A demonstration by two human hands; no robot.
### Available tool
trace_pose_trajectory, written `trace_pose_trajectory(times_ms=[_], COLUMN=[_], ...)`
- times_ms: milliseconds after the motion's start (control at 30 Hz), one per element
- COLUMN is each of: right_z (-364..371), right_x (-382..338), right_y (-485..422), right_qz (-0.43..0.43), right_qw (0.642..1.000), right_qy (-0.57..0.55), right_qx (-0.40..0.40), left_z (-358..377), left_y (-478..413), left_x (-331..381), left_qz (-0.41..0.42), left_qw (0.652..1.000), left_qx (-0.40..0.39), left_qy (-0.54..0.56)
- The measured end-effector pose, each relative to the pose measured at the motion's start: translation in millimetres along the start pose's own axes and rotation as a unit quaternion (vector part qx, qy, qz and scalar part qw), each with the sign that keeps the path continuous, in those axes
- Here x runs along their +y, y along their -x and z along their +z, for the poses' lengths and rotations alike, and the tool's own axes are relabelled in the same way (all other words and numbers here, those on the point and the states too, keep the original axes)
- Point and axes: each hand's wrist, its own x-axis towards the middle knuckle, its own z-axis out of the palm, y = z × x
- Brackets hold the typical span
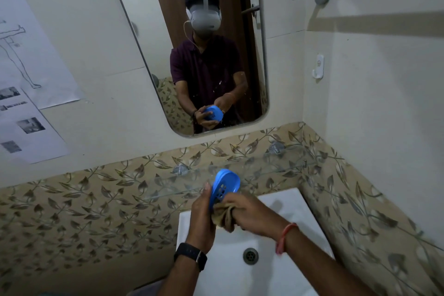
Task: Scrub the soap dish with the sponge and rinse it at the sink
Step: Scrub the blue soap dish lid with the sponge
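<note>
While the left hand (201, 214) curls its fingers around the edge of the blue soap dish (223, 186), tilted up on its side at lower centre, the right hand (249, 212) bunches a tan sponge (222, 216) tight against the dish's slotted face. Both hover above the white sink (283, 202), with the drain (250, 256) below them.

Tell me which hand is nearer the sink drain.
Right. The right hand, gripping the tan sponge, hangs above the drain; the left hand holds the soap dish farther left.
</note>
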Motion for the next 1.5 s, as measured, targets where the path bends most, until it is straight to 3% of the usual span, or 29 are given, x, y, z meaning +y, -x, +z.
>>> trace_pose_trajectory(times_ms=[100, 233, 567, 733, 800, 933, 1067, 1133, 1233, 1367, 1433, 1500], right_z=[-21.3, -33.7, -21.6, -21.1, -24.2, -36.3, -31.5, -23.3, -10.3, 14.4, 28.9, 38.7], right_x=[15.5, 53.0, 91.5, 89.9, 82.7, 56.8, 36.6, 36.4, 38.7, 34.3, 29.7, 25.7], right_y=[3.6, 19.1, 35.8, 33.9, 34.9, 32.3, 27.4, 27.2, 29.2, 30.2, 28.5, 27.6], right_qz=[0.086, 0.124, 0.181, 0.194, 0.153, 0.054, 0.075, 0.105, 0.135, 0.155, 0.151, 0.155], right_qw=[0.974, 0.941, 0.933, 0.887, 0.871, 0.821, 0.855, 0.868, 0.862, 0.838, 0.834, 0.840], right_qy=[-0.195, -0.220, -0.200, -0.315, -0.354, -0.472, -0.416, -0.375, -0.384, -0.442, -0.456, -0.443], right_qx=[0.080, 0.226, 0.237, 0.278, 0.305, 0.317, 0.299, 0.308, 0.301, 0.279, 0.271, 0.271], left_z=[1.4, -1.9, -2.9, 4.2, 7.6, 10.1, 10.7, 10.8, 11.7, 17.2, 23.3, 26.6], left_y=[-1.0, -1.6, -11.9, -6.6, -1.6, 1.2, 1.3, 0.0, -2.3, 0.0, 3.2, 6.4], left_x=[11.6, 27.3, 38.8, 37.8, 40.7, 46.7, 50.4, 51.9, 51.7, 35.8, 19.9, 4.7], left_qz=[0.020, 0.040, 0.210, 0.238, 0.299, 0.384, 0.368, 0.364, 0.375, 0.272, 0.211, 0.165], left_qw=[1.000, 0.999, 0.968, 0.957, 0.917, 0.807, 0.744, 0.736, 0.764, 0.914, 0.957, 0.978], left_qx=[-0.011, -0.019, -0.092, -0.081, -0.077, -0.132, -0.214, -0.234, -0.234, -0.180, -0.135, -0.077], left_qy=[-0.002, -0.020, -0.105, -0.145, -0.251, -0.429, -0.516, -0.521, -0.470, -0.241, -0.146, -0.097])
